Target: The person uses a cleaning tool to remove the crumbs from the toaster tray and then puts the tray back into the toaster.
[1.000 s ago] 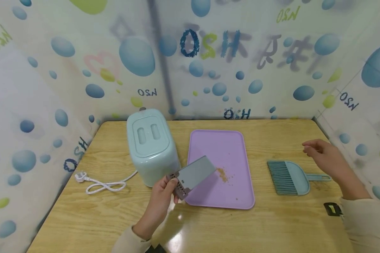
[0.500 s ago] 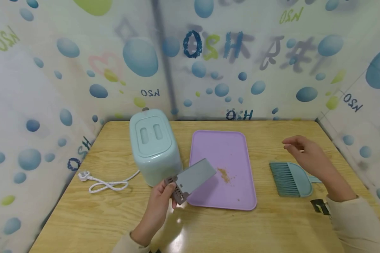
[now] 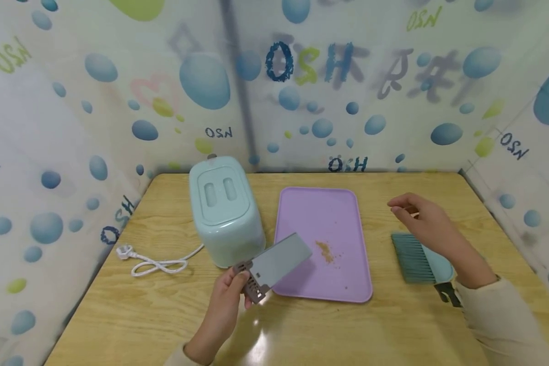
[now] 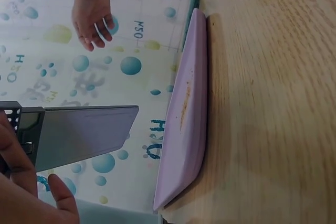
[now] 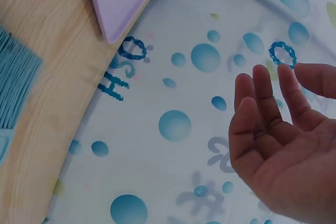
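Observation:
My left hand (image 3: 224, 297) grips the dark end of a toaster crumb tray (image 3: 281, 261), thumb on top. The grey plate slants over the near left edge of a purple tray (image 3: 317, 213), raised above it in the left wrist view. Brown crumbs (image 3: 325, 252) lie on the purple tray. To the right, my right hand (image 3: 430, 226) hovers with loosely bent fingers and holds nothing; its palm shows in the right wrist view. Below it on the table lies a blue-green brush (image 3: 413, 259), its handle hidden behind the forearm.
A pale blue toaster (image 3: 224, 208) with a lid over its top stands left of the purple tray, close to my left hand. Its white cord and plug (image 3: 160, 265) lie looped on the wooden table (image 3: 164, 315). A patterned sheet (image 3: 302, 117) hangs behind the table.
My right hand has moved left, from beside the brush handle to above the brush head. My left hand and the crumb tray have shifted slightly down and left; the view has shifted a little.

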